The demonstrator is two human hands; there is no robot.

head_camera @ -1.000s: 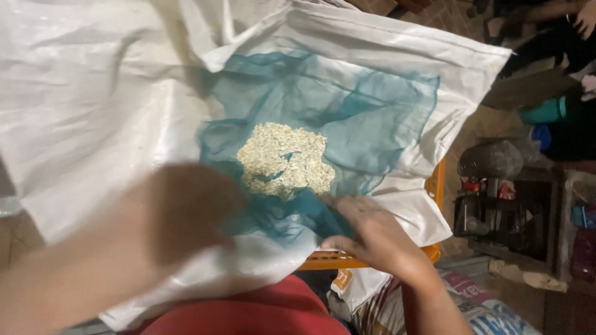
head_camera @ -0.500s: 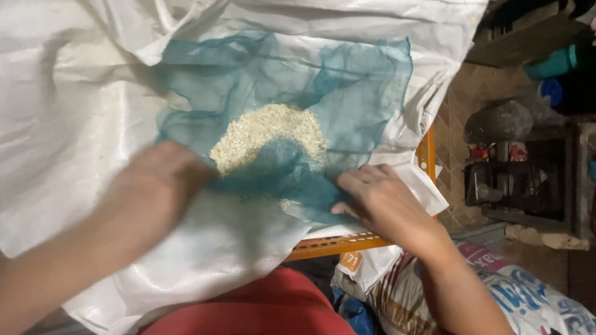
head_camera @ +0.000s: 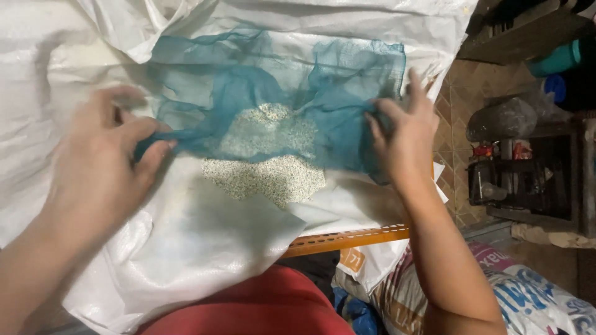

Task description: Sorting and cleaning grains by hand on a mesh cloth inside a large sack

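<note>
The upper part of the pale grain pile [head_camera: 267,158] is veiled by the teal mesh cloth [head_camera: 279,93], so its far edge is only dimly made out. The left hand [head_camera: 102,164] is smeared by motion blur, and its forearm is cut off at the bottom-left corner. The white woven sheet [head_camera: 186,242] is cropped at the top and left edges. The orange bar [head_camera: 347,237] is mostly covered by it. The dark shelf items [head_camera: 521,174] at the right are too small to identify, possibly bottles.

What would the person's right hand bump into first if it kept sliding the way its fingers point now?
The right hand points up and away across the teal mesh cloth it grips. Going straight on, it would probably first meet the crumpled edge of the white woven sack beyond the mesh, though depth is hard to judge.
</note>
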